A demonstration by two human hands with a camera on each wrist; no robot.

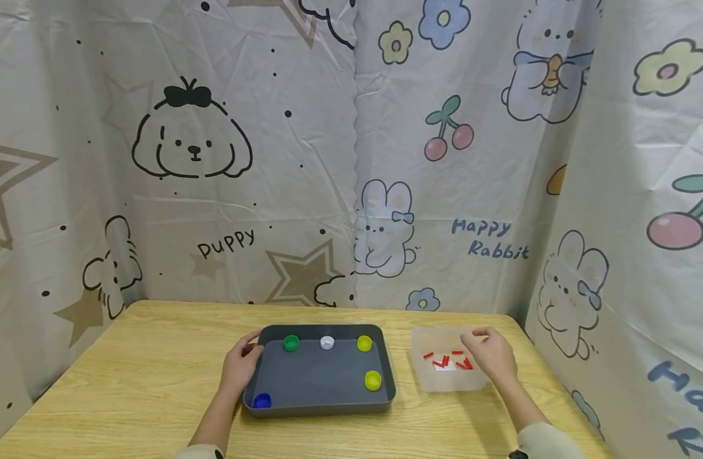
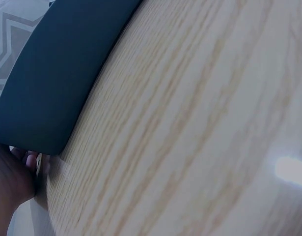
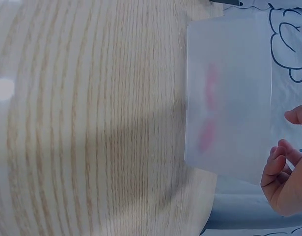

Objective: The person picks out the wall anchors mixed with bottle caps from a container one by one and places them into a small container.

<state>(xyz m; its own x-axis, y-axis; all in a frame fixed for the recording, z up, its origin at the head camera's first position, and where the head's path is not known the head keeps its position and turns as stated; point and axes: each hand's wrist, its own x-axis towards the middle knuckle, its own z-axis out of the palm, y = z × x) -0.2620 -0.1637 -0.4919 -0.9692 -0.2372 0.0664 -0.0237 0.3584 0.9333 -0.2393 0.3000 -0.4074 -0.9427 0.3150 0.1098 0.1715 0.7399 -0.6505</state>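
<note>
In the head view my left hand (image 1: pixel 239 364) grips the left wall of a dark grey tray (image 1: pixel 322 409), fingers at its rim. Inside the tray lie a green bottle cap (image 1: pixel 291 343), a white cap (image 1: pixel 327 342), two yellow caps (image 1: pixel 373 380) and a blue cap (image 1: pixel 262 400). To the right sits a translucent plastic box (image 1: pixel 422 382) holding several short red sticks (image 1: pixel 445 361). Over the box's right side hovers my right hand (image 1: pixel 493 354). The right wrist view shows its thumb apart from its loosely bent fingers (image 3: pixel 274 164), with nothing seen between them.
Both containers stand on a light wood-grain table (image 1: pixel 156 357). A printed curtain (image 1: pixel 305 159) with cartoon animals hangs behind the table and along its sides. A narrow strip of tabletop separates the tray from the box.
</note>
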